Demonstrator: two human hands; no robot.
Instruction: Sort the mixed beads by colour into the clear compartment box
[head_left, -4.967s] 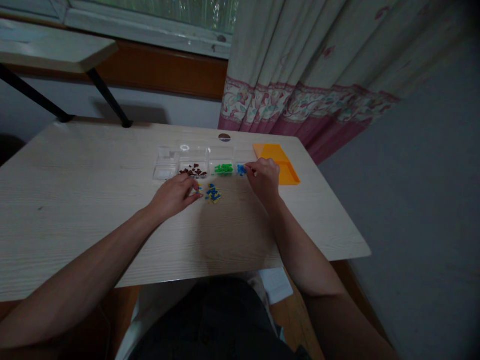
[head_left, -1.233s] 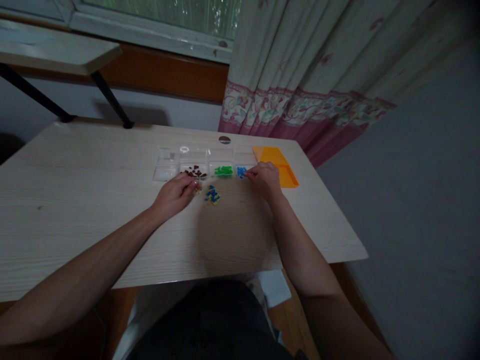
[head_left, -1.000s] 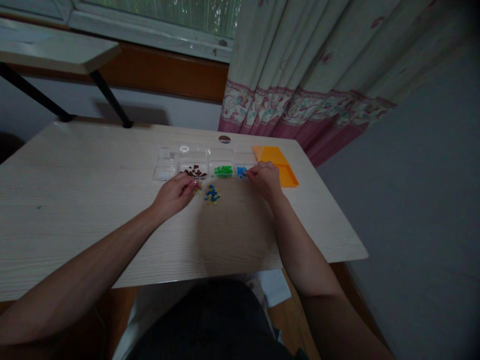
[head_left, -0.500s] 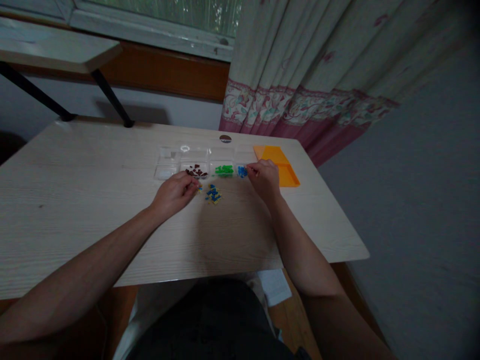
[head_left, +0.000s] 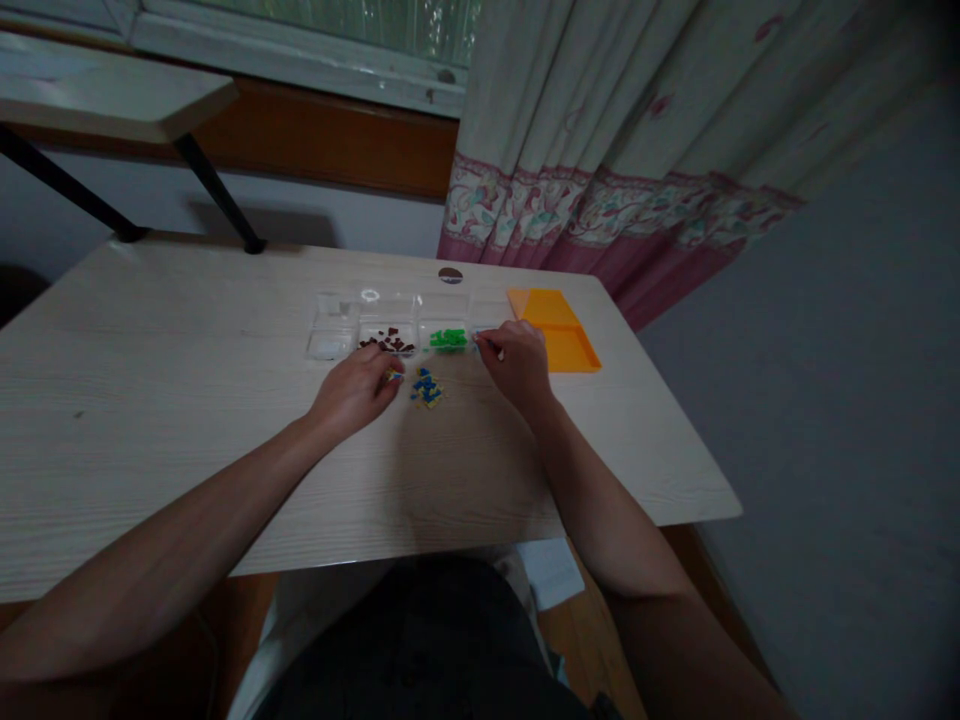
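My left hand [head_left: 358, 390] is at the front of a clear plastic compartment box [head_left: 334, 343], its thumb and fingers closed around a few small yellow and blue pieces [head_left: 395, 375]. To the right of those fingertips a small pile of blue and yellow pieces [head_left: 427, 388] lies on the table. My right hand [head_left: 521, 362] is over the box's right end in a pinch; anything between its fingertips is too small to make out. That hand mostly covers the right compartment. Dark brown pieces [head_left: 388, 342] and bright green pieces [head_left: 448, 340] fill neighbouring compartments.
An orange tray [head_left: 571, 350] lies on the table right of the box, partly behind my right hand. A round brown-and-white disc [head_left: 451, 275] is near the table's back edge. A raised shelf [head_left: 150, 95] on black legs stands at the back left, and a curtain [head_left: 585, 200] hangs behind.
My right hand has shifted slightly left, now covering the blue pieces in the right compartment. My left hand's fingers have moved a little right and closed round the small pieces.
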